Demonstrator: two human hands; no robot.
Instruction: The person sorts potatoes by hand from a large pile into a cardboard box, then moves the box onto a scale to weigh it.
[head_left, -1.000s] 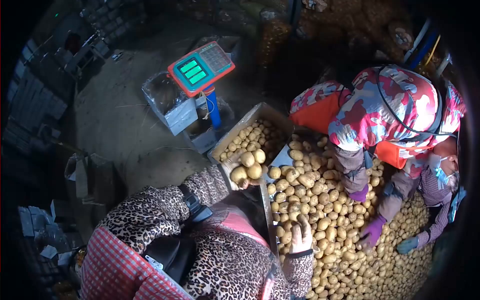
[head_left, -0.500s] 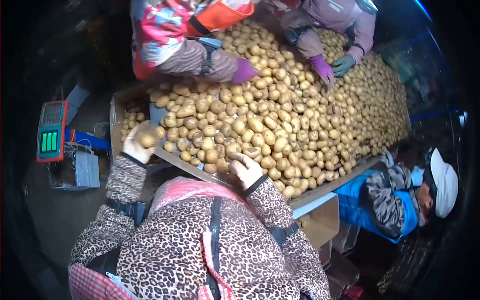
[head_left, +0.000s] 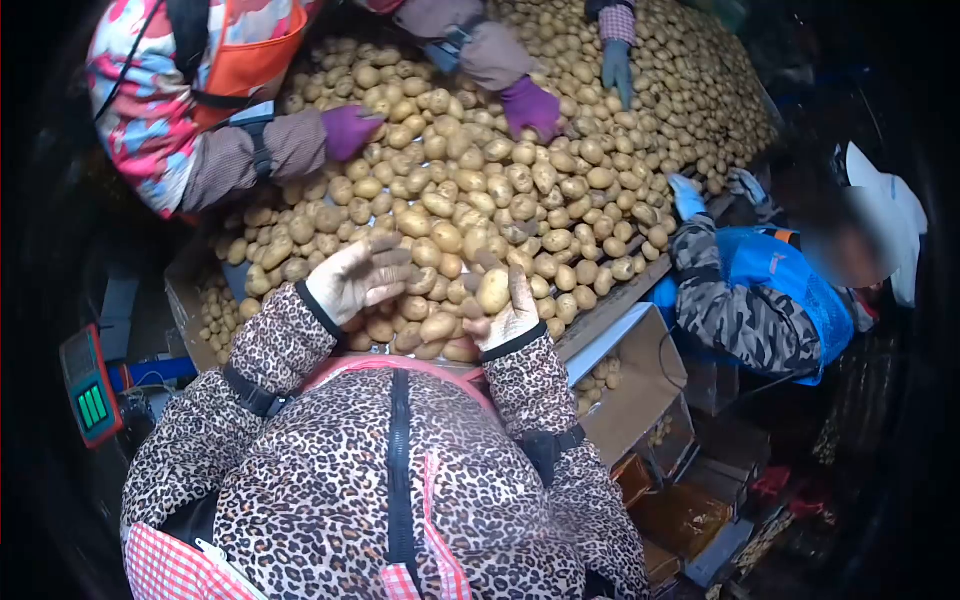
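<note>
My left hand (head_left: pixel 358 280), in a pale glove with dirty fingertips, reaches over the near edge of the potato heap. Its fingers are spread and nothing is in them. Just right of it, my right hand (head_left: pixel 510 318) grips a single potato (head_left: pixel 493 292) between thumb and fingers, palm up. Beneath and beyond both hands lies a wide heap of potatoes (head_left: pixel 445 236), some with dark dirt on them.
A cardboard box (head_left: pixel 186 305) with small potatoes stands at the table's left end. Another box (head_left: pixel 640 375) is below the right edge. A scale (head_left: pixel 90 390) is at far left. Co-workers' gloved hands (head_left: pixel 530 108) work across the heap; a person in blue (head_left: pixel 765 270) is at right.
My left hand has come from the left-end box to the heap's near edge, and the potato it held is gone from it. My right hand now holds a potato. The view has shifted.
</note>
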